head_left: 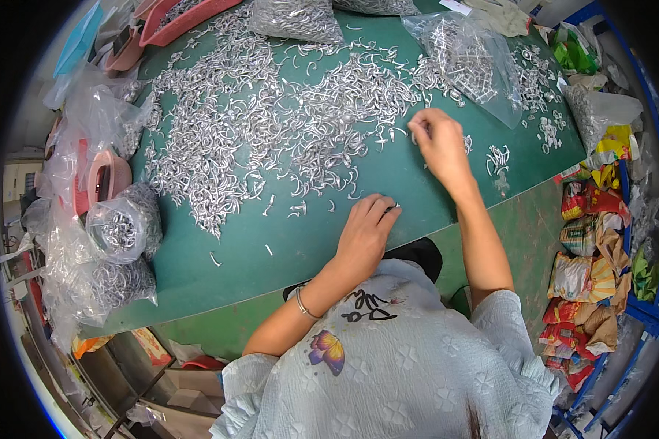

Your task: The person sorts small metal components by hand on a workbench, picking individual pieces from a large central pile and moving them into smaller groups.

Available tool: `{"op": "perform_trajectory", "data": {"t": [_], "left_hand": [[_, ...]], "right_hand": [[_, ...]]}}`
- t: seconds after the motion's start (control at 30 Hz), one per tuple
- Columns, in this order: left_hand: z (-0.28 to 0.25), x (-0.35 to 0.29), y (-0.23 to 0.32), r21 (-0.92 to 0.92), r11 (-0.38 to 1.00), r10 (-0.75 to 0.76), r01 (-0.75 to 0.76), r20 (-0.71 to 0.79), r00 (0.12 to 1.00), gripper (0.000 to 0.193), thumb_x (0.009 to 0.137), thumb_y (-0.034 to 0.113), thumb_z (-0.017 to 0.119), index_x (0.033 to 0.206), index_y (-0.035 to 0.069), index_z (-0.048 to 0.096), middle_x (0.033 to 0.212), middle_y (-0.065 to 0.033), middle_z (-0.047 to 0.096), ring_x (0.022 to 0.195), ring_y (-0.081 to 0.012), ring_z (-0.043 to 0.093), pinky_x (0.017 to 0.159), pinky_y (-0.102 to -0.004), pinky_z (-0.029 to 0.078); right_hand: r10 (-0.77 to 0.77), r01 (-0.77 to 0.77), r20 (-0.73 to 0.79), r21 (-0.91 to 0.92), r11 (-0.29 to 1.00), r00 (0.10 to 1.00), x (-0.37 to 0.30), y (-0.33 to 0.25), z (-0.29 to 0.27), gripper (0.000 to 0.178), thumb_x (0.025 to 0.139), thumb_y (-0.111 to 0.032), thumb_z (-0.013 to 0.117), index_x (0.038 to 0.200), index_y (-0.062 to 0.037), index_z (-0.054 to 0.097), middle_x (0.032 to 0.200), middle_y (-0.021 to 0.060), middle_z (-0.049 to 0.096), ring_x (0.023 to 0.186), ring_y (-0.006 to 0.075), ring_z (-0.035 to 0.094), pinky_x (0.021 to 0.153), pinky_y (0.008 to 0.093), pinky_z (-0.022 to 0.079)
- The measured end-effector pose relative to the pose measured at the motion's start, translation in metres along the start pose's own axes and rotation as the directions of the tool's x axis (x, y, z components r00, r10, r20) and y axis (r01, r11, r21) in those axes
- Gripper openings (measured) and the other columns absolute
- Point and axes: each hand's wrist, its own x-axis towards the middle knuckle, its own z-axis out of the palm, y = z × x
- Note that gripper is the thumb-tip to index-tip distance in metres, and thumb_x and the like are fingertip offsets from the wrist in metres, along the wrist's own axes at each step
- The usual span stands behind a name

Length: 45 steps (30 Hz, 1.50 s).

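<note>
Many small curved silver metal pieces [220, 139] lie spread over the green tabletop [220, 278]. My left hand [364, 228] is at the near side of the table, its fingers curled together. A bit of a small silver piece shows at its fingertips; its exact shape is hidden. Farther right, my right hand [439, 145] is closed in a pinch at the right edge of the loose pieces. Whatever its fingertips hold is too small to make out. A small cluster of silver pieces [498, 159] lies to the right of that hand.
A clear bag of silver parts [465, 62] lies beyond my right hand. Another filled bag [296, 18] and a pink tray [187, 18] stand at the far edge. Bags of parts [121, 282] line the left side. Colourful sacks [575, 278] are stacked to the right.
</note>
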Motion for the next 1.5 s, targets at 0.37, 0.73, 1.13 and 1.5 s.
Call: {"op": "perform_trajectory", "data": {"t": [0.37,0.73,1.13,1.5], "left_hand": [[0.003,0.001,-0.001,-0.007,1.000,0.020,-0.020,-0.013,1.000,0.030,0.074,-0.007,0.061,0.103,-0.001,0.063,0.109,-0.0125,0.058,0.108,-0.0330,0.053,0.092,-0.0425,0.044],[0.001,-0.002,0.000,0.000,1.000,0.025,-0.025,0.020,0.999,0.036,0.071,-0.006,0.057,0.107,-0.003,0.060,0.112,-0.0155,0.055,0.111,-0.0350,0.052,0.094,-0.0453,0.042],[-0.003,-0.010,0.003,-0.068,0.997,-0.028,0.028,0.003,1.000,0.034,0.071,-0.012,0.059,0.103,-0.002,0.062,0.110,-0.0144,0.056,0.109,-0.0356,0.053,0.093,-0.0449,0.044],[-0.001,-0.012,0.003,-0.096,0.995,-0.024,0.023,-0.005,1.000,0.033,0.071,-0.013,0.059,0.103,-0.003,0.061,0.109,-0.0163,0.055,0.109,-0.0367,0.053,0.101,-0.0493,0.041]], "right_hand": [[0.093,-0.146,-0.139,-0.450,0.881,0.986,-0.033,0.073,-0.103,0.017,0.083,-0.007,0.069,0.095,0.0023,0.061,0.093,0.0173,0.060,0.079,0.0299,0.062,0.071,0.0377,0.049],[-0.180,0.170,0.014,-0.397,0.902,0.984,-0.053,0.004,0.006,0.051,0.081,-0.015,0.071,0.125,0.0038,0.053,0.133,0.0195,0.045,0.119,0.0387,0.041,0.095,0.0467,0.038],[-0.049,0.049,-0.006,0.022,0.999,0.999,-0.001,0.016,-0.024,0.032,0.081,-0.007,0.068,0.112,-0.0052,0.065,0.116,0.0143,0.062,0.110,0.0333,0.056,0.097,0.0392,0.043],[-0.435,0.474,0.233,-0.155,0.867,0.870,-0.002,-0.002,0.021,0.035,0.076,-0.015,0.075,0.109,-0.0098,0.064,0.135,0.0123,0.047,0.119,0.0346,0.044,0.098,0.0444,0.039]]}}
